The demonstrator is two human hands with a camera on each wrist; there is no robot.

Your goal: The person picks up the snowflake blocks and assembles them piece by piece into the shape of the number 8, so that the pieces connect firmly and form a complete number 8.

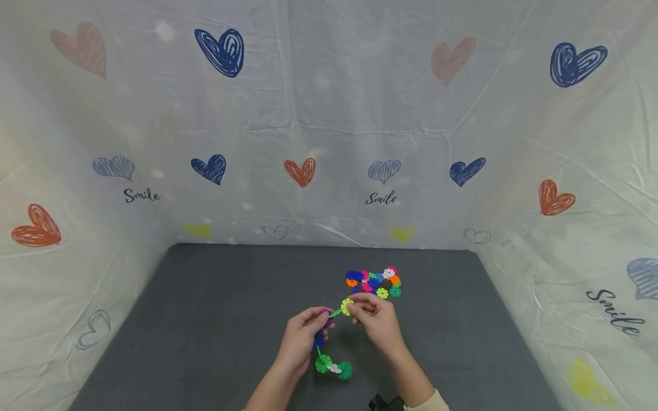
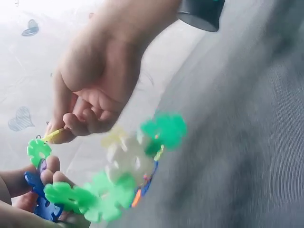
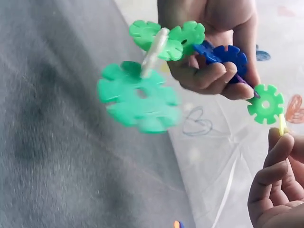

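A chain of notched plastic snowflake discs is strung between the two hands. My left hand (image 1: pixel 297 341) grips its middle, at a purple disc and dark blue discs (image 3: pixel 230 57). From there a bright green disc (image 1: pixel 323 363), a white disc (image 1: pixel 334 369) and a teal disc (image 3: pixel 137 97) hang down in a curve. At the other end, my right hand (image 1: pixel 379 323) pinches a yellow disc (image 1: pixel 346 307) between thumb and fingers. That yellow disc meets a light green disc (image 3: pixel 265 104) edge-on; how deep their slots sit cannot be told.
Behind the right hand, a pile of loose discs (image 1: pixel 374 281) in several colours lies on the dark grey table (image 1: pixel 221 319). A pale curtain (image 1: pixel 329 114) printed with hearts surrounds the table at the back and sides. A black device (image 1: pixel 385 403) shows by the right wrist.
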